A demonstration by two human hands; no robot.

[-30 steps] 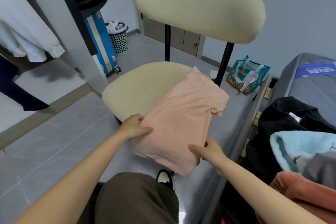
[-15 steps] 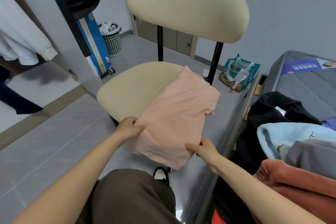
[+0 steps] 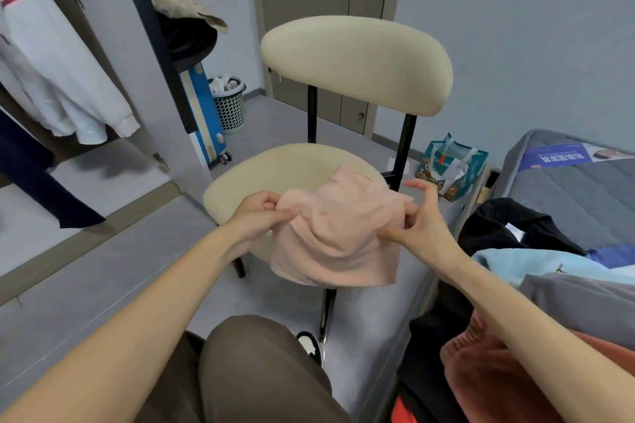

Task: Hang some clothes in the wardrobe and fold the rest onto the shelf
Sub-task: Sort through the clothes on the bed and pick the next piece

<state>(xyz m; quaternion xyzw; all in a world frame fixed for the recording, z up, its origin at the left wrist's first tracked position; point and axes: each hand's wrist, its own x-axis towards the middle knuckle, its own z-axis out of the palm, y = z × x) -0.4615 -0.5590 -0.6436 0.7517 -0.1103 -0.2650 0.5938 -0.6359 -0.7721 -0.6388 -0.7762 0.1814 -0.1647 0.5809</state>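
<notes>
2 hands are holding the folded pink garment (image 3: 335, 233) at frame centre, above the chair seat (image 3: 275, 168) — left hand (image 3: 261, 216) pinching its left edge, right hand (image 3: 417, 227) its right, spare fingers splayed — long axis hanging downward.

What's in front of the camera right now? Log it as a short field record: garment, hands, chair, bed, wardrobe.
garment: pink top, folded over, part hanging past the seat's front edge
left hand: pinches its left edge
right hand: pinches its right edge
chair: cream seat beneath the garment
bed: grey; pile of clothes at its near end
wardrobe: white garment hanging at left
</notes>
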